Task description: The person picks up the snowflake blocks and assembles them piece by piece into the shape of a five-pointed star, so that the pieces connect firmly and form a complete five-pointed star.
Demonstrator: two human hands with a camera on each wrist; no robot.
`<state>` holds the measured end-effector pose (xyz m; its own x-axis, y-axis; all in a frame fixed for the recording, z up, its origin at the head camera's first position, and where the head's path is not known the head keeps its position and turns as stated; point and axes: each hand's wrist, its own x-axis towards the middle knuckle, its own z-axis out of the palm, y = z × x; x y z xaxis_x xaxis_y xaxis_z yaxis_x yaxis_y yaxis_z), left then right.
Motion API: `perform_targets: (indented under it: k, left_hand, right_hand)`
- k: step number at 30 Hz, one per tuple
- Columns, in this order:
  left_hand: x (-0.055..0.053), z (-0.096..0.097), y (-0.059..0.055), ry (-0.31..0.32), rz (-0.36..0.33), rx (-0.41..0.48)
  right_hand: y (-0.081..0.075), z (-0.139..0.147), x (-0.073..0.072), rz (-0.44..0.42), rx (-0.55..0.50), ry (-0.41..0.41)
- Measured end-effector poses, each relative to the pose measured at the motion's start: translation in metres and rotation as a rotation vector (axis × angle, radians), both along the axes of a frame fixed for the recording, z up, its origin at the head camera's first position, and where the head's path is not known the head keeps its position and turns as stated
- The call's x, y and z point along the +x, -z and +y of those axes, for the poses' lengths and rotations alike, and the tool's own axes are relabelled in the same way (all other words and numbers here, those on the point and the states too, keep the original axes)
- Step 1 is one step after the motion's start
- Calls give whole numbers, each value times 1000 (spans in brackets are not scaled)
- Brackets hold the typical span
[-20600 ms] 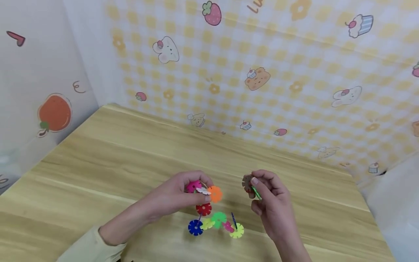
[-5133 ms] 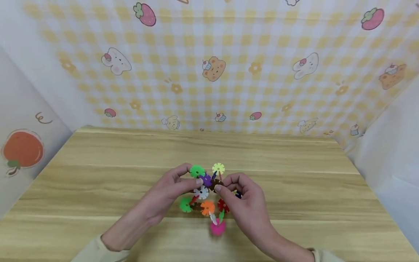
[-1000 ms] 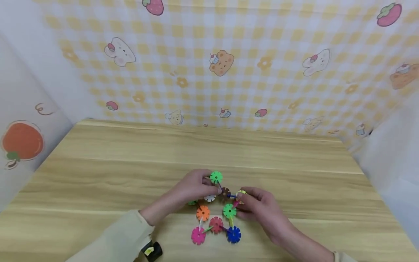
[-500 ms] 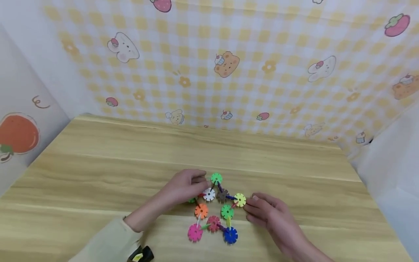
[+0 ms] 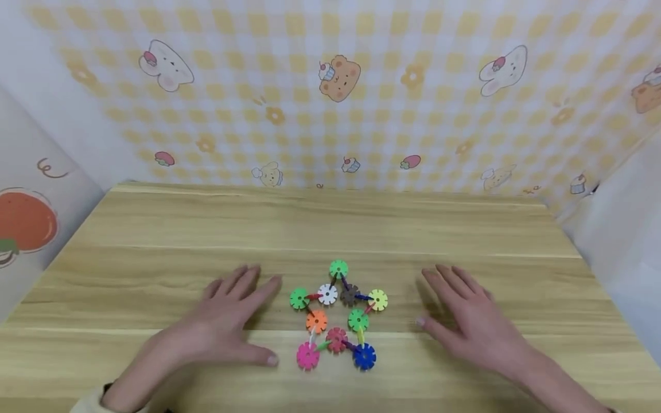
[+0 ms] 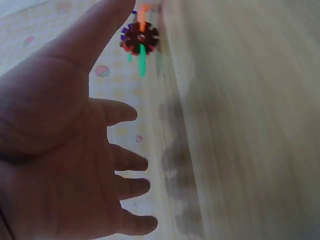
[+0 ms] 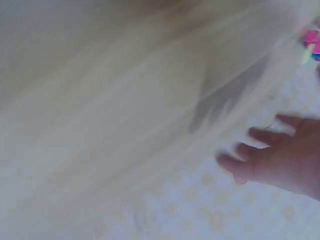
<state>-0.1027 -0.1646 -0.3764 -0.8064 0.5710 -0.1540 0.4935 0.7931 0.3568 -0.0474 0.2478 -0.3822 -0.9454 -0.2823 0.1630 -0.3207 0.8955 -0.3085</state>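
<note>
A star-shaped ring of notched plastic discs lies on the wooden table [image 5: 206, 223], between my two hands. Its top disc is green [image 5: 338, 269]; a pink disc [image 5: 308, 356] and a blue disc [image 5: 365, 357] form the lower points. A second green disc [image 5: 299, 299] and a yellow disc [image 5: 378, 300] mark the side points. Coloured discs set on edge link the flat ones. To the left, my left hand [image 5: 217, 327] is spread with nothing in it. My right hand [image 5: 470, 321], fingers extended and holding nothing, is to the right of the star.
Behind the table hangs a yellow checked cloth [image 5: 382, 126] with cartoon prints. A white wall covering [image 5: 31, 149] with a large fruit print is on the left, and another white sheet [image 5: 625, 212] on the right.
A second ago both hands held discs of the star. Both have let go and drawn apart, left hand to the left, right hand to the right. The whole star now shows, lying flat.
</note>
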Motion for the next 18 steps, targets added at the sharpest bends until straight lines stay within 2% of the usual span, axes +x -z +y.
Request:
perform_targets:
  k: [2, 4, 7, 10, 12, 14, 18]
  left_hand:
    - [3, -11, 3, -4, 61, -68]
    - [4, -21, 6, -19, 88, -100]
    - [4, -33, 7, -14, 116, -122]
    - [4, -34, 2, 7, 102, -123]
    - [4, -26, -4, 47, 105, -102]
    - [4, -9, -10, 115, 108, -64]
    - [-4, 41, -14, 317, 143, -13]
  right_hand:
    - [2, 8, 3, 87, 163, -55]
    - [1, 12, 6, 127, 261, -89]
    - [-4, 15, 9, 126, 314, -103]
    - [-12, 18, 9, 87, 332, -104]
    - [-16, 20, 9, 59, 331, -105]
    - [-19, 20, 10, 35, 322, -110]
    - [-16, 15, 15, -6, 306, -120]
